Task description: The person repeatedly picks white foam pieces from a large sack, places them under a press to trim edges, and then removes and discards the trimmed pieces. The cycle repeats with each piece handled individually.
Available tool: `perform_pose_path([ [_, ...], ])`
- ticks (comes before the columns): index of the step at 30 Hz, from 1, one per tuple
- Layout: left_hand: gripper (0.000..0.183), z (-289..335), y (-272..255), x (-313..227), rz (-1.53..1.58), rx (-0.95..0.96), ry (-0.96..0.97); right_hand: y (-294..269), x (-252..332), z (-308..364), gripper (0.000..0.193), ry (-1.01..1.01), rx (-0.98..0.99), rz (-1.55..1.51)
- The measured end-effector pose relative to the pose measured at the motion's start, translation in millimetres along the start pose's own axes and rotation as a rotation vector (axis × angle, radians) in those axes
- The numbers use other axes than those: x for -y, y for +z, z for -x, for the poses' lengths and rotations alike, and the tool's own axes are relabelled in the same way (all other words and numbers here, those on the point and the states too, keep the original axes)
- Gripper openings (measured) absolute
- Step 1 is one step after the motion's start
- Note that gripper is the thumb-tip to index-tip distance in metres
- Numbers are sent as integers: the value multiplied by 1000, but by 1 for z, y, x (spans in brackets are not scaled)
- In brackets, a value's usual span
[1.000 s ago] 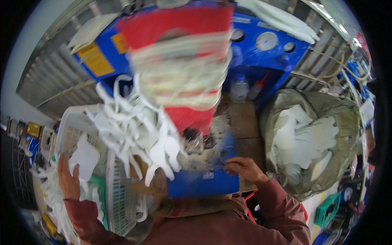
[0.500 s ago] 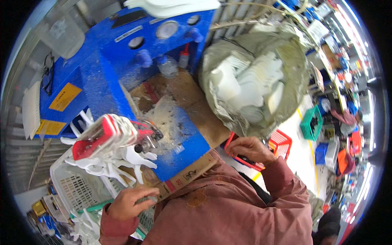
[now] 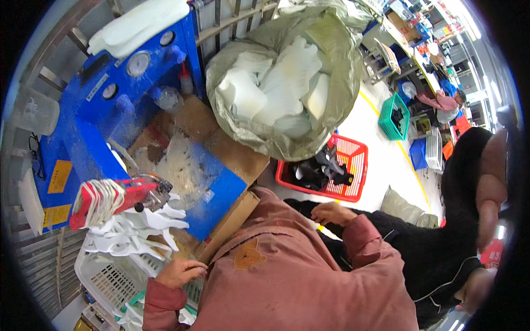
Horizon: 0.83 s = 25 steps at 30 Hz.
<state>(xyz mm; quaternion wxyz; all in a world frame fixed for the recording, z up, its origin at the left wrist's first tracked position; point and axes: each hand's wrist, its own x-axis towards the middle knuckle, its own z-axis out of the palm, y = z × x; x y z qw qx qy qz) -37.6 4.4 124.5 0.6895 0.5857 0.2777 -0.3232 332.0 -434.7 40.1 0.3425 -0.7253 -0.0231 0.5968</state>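
My left hand (image 3: 181, 272) is low at the left, beside the front edge of the cardboard (image 3: 229, 226); its fingers are loosely bent and I see nothing in them. In front of my reddish work coat hovers my right hand (image 3: 333, 214), fingers partly curled and nothing visible in it. A red tool (image 3: 110, 201) wrapped in white bands, with a dark metal end, juts over the left side of the work surface. Below it lie several white, branching plastic parts (image 3: 132, 229). A dusty blue board (image 3: 218, 193) rests on the cardboard.
A blue cabinet (image 3: 94, 127) with gauges stands behind the board. Right of it is a big greenish sack (image 3: 237, 129) of white pieces. A red basket (image 3: 361, 165) holds black things. A pale crate (image 3: 105, 276) sits lower left. A person in black (image 3: 430, 243) is close at my right.
My view has swung right, so the bench shows farther left and the red basket is in full view. The person in black has come into view. My left fingers have drawn closer together.
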Motion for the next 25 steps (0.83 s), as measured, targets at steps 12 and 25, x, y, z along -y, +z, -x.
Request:
perform_pose_path([
  [12,29,-18,15,-50,136,-234,193,3,-42,-105,30,-13,9,46],
  [25,32,-52,10,-57,29,-97,301,13,-145,-131,25,-197,-129,400],
])
